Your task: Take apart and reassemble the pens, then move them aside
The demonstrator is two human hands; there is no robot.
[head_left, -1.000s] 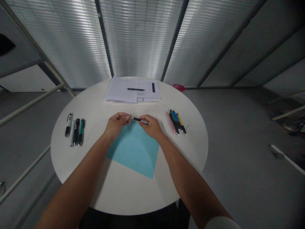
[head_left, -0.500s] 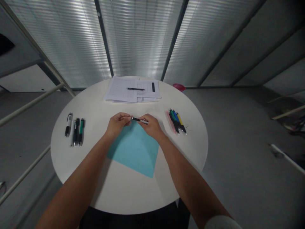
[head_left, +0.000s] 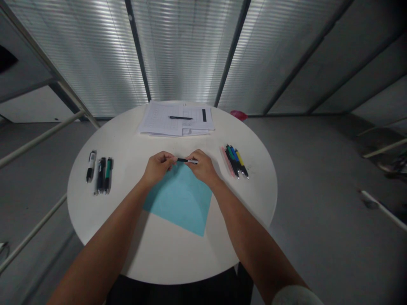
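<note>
Both hands hold one black-and-white pen (head_left: 182, 160) above the far edge of a blue sheet of paper (head_left: 179, 199). My left hand (head_left: 158, 166) pinches the pen's dark end between thumb and fingers. The white end lies in the grip of my right hand (head_left: 201, 164), thumb along its near side. The pen is almost level, pointing left to right. Fingers hide both of its ends in part, so I cannot tell whether its tip is in place.
On the left of the round white table (head_left: 178, 258) lie several pens (head_left: 101, 174). A second group of coloured pens (head_left: 235, 161) lies right of my right hand. Printed papers (head_left: 162, 120) with a black pen (head_left: 180, 117) on top are at the far edge.
My left hand has shifted slightly right and its fingers have curled more around the pen's dark end. The pen has turned a little closer to level. My right hand keeps its grip.
</note>
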